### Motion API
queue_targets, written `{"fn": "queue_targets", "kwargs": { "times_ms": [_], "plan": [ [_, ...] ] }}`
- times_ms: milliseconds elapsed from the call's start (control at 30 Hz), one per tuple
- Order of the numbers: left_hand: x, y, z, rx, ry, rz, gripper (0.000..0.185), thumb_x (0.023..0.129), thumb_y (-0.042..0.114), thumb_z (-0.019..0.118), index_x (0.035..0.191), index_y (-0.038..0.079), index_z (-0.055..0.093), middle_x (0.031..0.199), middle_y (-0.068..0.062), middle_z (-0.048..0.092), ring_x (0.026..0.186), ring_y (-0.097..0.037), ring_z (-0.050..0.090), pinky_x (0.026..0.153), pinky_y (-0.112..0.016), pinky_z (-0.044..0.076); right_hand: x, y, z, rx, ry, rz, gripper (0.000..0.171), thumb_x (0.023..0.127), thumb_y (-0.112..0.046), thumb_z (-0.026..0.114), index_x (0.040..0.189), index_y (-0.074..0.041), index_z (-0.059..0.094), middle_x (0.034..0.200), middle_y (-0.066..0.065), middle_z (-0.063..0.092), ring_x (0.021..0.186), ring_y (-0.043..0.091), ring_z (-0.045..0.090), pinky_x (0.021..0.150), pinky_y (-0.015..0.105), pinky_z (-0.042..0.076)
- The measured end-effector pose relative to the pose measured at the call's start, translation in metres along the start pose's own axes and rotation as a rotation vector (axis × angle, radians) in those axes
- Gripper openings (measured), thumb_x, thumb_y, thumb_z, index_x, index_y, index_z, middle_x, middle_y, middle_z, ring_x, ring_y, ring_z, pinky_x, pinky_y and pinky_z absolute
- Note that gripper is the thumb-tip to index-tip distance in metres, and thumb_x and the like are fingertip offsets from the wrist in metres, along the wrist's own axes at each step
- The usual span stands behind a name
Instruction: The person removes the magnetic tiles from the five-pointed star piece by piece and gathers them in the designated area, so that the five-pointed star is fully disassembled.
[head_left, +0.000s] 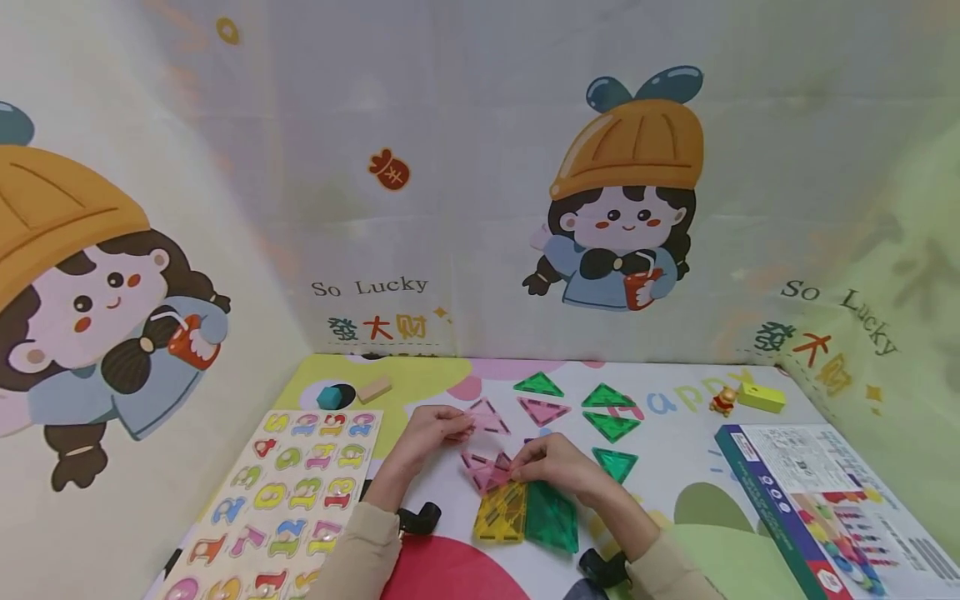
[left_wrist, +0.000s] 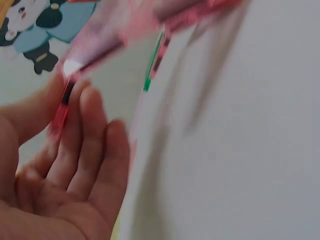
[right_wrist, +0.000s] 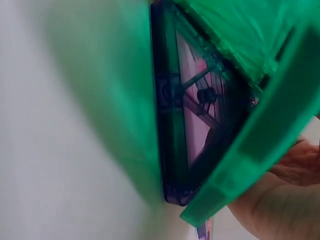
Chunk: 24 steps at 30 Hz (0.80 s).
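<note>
Far left on the play mat [head_left: 675,500] lies the number puzzle board [head_left: 288,500], with a teal block [head_left: 328,397] and a wooden block [head_left: 373,388] just beyond its top edge. Now the left hand [head_left: 431,432]: its fingers are curled on a corner of a pink triangle tile [head_left: 487,416], pinching it, and the wrist view shows the pink edge between thumb and fingertips [left_wrist: 75,105]. Just beside it, the right hand [head_left: 553,465] is curled down over a cluster of pink triangle tiles [head_left: 486,472], gripping them where they meet the yellow square tile [head_left: 501,510] and the green square tile [head_left: 551,517]. Behind the hands, another pink triangle [head_left: 543,409] and green triangles [head_left: 611,425] lie flat, apart from each other. Further right sit a small orange figure [head_left: 723,401] and a yellow block [head_left: 761,397], then the toy box [head_left: 817,500] at the mat's right edge
</note>
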<state>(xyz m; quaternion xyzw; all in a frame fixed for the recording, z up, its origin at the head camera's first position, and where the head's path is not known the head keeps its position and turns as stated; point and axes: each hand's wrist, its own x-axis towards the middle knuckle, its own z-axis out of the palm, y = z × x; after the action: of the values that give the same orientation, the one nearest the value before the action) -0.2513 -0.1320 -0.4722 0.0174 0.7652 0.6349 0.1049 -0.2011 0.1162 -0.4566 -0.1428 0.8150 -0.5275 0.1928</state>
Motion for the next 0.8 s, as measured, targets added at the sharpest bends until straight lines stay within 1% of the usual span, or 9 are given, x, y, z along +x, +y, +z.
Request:
{"fn": "queue_targets", "kwargs": {
  "times_ms": [67, 133, 233, 333, 433, 533, 700, 733, 800],
  "plan": [
    [0.007, 0.000, -0.003, -0.058, 0.080, -0.012, 0.029, 0.093, 0.022, 0.070, 0.107, -0.003, 0.071, 0.089, -0.007, 0.075, 0.080, -0.013, 0.071, 0.079, -0.032, 0.059, 0.000, -0.001, 0.001, -0.001, -0.013, 0.004, 0.015, 0.088, -0.019, 0.073, 0.093, -0.005, 0.076, 0.089, 0.002, 0.071, 0.084, 0.015, 0.059, 0.077, 0.029, 0.048],
    [0.016, 0.000, -0.005, -0.118, 0.137, -0.035, 0.030, 0.094, 0.020, 0.069, 0.111, -0.004, 0.070, 0.091, -0.010, 0.075, 0.083, -0.015, 0.072, 0.081, -0.035, 0.060, 0.000, -0.001, 0.002, -0.005, -0.021, 0.006, 0.014, 0.089, -0.019, 0.072, 0.093, -0.006, 0.076, 0.089, 0.002, 0.071, 0.084, 0.015, 0.060, 0.077, 0.029, 0.048],
    [0.033, 0.001, -0.005, -0.197, 0.157, -0.089, 0.032, 0.095, 0.020, 0.067, 0.117, -0.004, 0.067, 0.094, -0.012, 0.075, 0.085, -0.017, 0.073, 0.081, -0.035, 0.059, -0.001, -0.001, 0.002, 0.001, -0.017, 0.013, 0.013, 0.090, -0.018, 0.072, 0.094, -0.006, 0.076, 0.089, 0.002, 0.070, 0.084, 0.015, 0.059, 0.077, 0.029, 0.048],
    [0.048, 0.000, -0.004, -0.228, 0.150, -0.133, 0.034, 0.096, 0.023, 0.066, 0.120, -0.001, 0.067, 0.097, -0.010, 0.075, 0.085, -0.015, 0.073, 0.080, -0.032, 0.059, -0.002, 0.000, 0.003, 0.013, -0.013, 0.017, 0.013, 0.090, -0.018, 0.072, 0.094, -0.006, 0.075, 0.089, 0.002, 0.070, 0.083, 0.015, 0.059, 0.076, 0.029, 0.049],
    [0.056, -0.001, -0.004, -0.195, 0.154, -0.157, 0.035, 0.096, 0.025, 0.066, 0.122, 0.001, 0.067, 0.096, -0.009, 0.075, 0.082, -0.013, 0.072, 0.075, -0.028, 0.060, -0.004, 0.000, 0.005, 0.027, -0.017, 0.017, 0.013, 0.090, -0.018, 0.072, 0.094, -0.006, 0.076, 0.089, 0.002, 0.070, 0.083, 0.015, 0.059, 0.076, 0.028, 0.049],
    [0.057, -0.002, -0.006, -0.118, 0.160, -0.162, 0.039, 0.096, 0.024, 0.067, 0.127, 0.001, 0.064, 0.093, -0.010, 0.074, 0.075, -0.011, 0.071, 0.070, -0.026, 0.059, -0.006, 0.000, 0.006, 0.031, -0.018, 0.013, 0.014, 0.090, -0.019, 0.072, 0.094, -0.006, 0.076, 0.089, 0.001, 0.070, 0.083, 0.015, 0.058, 0.076, 0.028, 0.050],
    [0.048, -0.002, -0.009, 0.021, 0.178, -0.150, 0.054, 0.095, 0.024, 0.068, 0.141, 0.006, 0.051, 0.090, -0.010, 0.069, 0.067, -0.011, 0.068, 0.065, -0.025, 0.058, -0.010, 0.000, 0.004, 0.028, -0.006, 0.002, 0.013, 0.090, -0.018, 0.072, 0.094, -0.006, 0.076, 0.090, 0.002, 0.071, 0.084, 0.015, 0.058, 0.076, 0.029, 0.050],
    [0.044, -0.002, -0.009, 0.036, 0.181, -0.142, 0.054, 0.095, 0.024, 0.068, 0.142, 0.006, 0.050, 0.090, -0.010, 0.068, 0.066, -0.012, 0.068, 0.064, -0.026, 0.058, -0.011, -0.001, 0.003, 0.028, -0.002, 0.000, 0.013, 0.090, -0.017, 0.072, 0.094, -0.006, 0.076, 0.090, 0.002, 0.071, 0.084, 0.016, 0.058, 0.076, 0.029, 0.050],
    [0.037, -0.003, -0.009, 0.059, 0.190, -0.135, 0.049, 0.094, 0.023, 0.069, 0.137, 0.007, 0.053, 0.089, -0.009, 0.067, 0.066, -0.013, 0.067, 0.064, -0.026, 0.058, -0.012, -0.001, 0.002, 0.024, 0.006, -0.002, 0.013, 0.090, -0.018, 0.072, 0.095, -0.006, 0.076, 0.091, 0.002, 0.071, 0.085, 0.016, 0.058, 0.077, 0.029, 0.050]
  ]
}}
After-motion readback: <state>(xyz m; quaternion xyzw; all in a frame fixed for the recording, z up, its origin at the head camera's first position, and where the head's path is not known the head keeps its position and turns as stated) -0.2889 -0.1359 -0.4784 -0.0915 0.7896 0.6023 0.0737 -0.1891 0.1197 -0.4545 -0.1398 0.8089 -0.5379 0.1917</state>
